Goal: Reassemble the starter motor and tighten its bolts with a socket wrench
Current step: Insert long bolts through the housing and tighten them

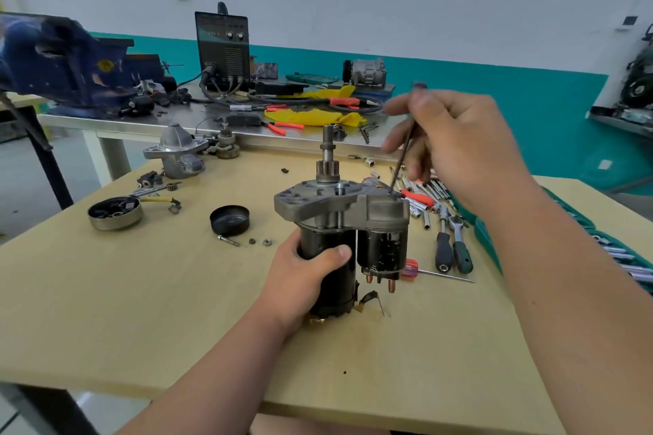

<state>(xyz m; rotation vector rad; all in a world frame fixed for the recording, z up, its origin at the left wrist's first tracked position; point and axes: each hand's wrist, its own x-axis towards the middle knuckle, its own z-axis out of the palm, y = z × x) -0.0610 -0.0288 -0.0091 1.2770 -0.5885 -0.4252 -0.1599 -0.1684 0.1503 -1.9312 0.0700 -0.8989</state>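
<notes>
Starter motor [318, 203] upright in left hand [304, 281]

The starter motor [332, 237] is stood upright near the middle of the desk, with the pinion shaft pointed up, a grey housing above a black body, and a solenoid with copper terminals on its right. A long thin bolt [401, 159] is held tilted, its tip set at the housing's top. The green-handled socket wrench [461, 247] is laid flat toward the right edge.

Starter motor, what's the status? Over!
Left hand grips motor, upright on table. Right hand pinches bolt, tip at motor's top. Nothing blocking it.
</notes>
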